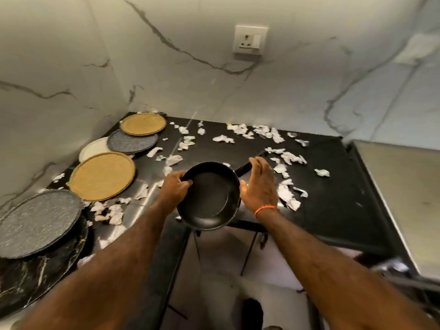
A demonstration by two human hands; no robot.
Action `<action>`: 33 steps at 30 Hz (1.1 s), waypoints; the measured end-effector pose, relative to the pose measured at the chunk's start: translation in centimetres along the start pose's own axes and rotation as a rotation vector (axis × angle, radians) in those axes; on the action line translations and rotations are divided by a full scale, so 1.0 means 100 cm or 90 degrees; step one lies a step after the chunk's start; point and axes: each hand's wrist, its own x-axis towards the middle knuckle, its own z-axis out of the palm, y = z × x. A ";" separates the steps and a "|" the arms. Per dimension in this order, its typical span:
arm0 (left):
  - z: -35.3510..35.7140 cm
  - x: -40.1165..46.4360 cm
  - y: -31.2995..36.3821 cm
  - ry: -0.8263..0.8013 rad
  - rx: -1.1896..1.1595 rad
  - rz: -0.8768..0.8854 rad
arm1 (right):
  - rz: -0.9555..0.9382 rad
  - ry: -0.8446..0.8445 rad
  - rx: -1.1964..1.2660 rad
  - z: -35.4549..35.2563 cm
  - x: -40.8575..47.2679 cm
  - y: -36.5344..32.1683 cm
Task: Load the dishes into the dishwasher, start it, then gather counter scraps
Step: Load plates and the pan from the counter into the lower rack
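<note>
Black and glossy, the tabletop (328,186) fills the corner under marble-veined wall panels (166,79), and a black frying pan (209,198) hangs above its near edge. The left hand (175,186) grips the pan's left rim, fingers curled over the lip into the bowl. The right hand (259,184) stands just beside the pan's right rim, fingers straight and together, palm turned toward the pan — whether it touches the metal I cannot tell. An orange band (265,209) circles the right wrist. The pan's dark handle (245,167) points away to the upper right, passing behind the right hand.

Along the left side lies a row of round plates: a tan plate (142,123) deepest in the corner, a speckled grey plate (132,141) overlapping a white plate (92,148), a second tan plate (102,176), then a large grey plate (38,222) resting on a black marbled plate (35,282) nearest the camera.

Crumpled white paper scraps (288,194) are scattered across the tabletop — many toward the back wall, some just right of the right hand, others between the plates. A white wall socket (250,39) sits high on the back panel.
</note>
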 end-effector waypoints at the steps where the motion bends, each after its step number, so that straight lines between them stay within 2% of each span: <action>1: 0.013 -0.001 0.005 -0.032 0.003 0.025 | -0.020 0.000 -0.067 -0.015 -0.005 0.014; 4: 0.056 -0.014 0.026 -0.148 0.026 0.091 | -0.008 -0.057 -0.195 -0.052 -0.032 0.055; 7: 0.085 -0.024 0.041 -0.230 0.015 0.112 | 0.054 -0.196 -0.226 -0.074 -0.055 0.076; 10: 0.133 -0.040 0.065 -0.336 0.044 0.145 | 0.138 -0.235 -0.215 -0.112 -0.087 0.108; 13: 0.188 -0.054 0.088 -0.410 0.094 0.178 | 0.182 -0.217 -0.196 -0.145 -0.120 0.139; 18: 0.287 -0.100 0.121 -0.466 0.170 0.266 | 0.349 -0.029 -0.177 -0.200 -0.178 0.194; 22: 0.366 -0.154 0.148 -0.579 0.174 0.340 | 0.401 -0.122 -0.212 -0.254 -0.233 0.240; 25: 0.426 -0.192 0.160 -0.654 0.199 0.412 | 0.486 -0.171 -0.136 -0.294 -0.279 0.273; 27: 0.466 -0.219 0.163 -0.632 0.228 0.452 | 0.551 -0.163 -0.127 -0.315 -0.312 0.287; 30: 0.513 -0.262 0.168 -0.564 0.255 0.443 | 0.684 -0.096 -0.090 -0.329 -0.362 0.300; 33: 0.556 -0.308 0.175 -0.599 0.271 0.354 | 0.824 -0.007 -0.007 -0.332 -0.403 0.313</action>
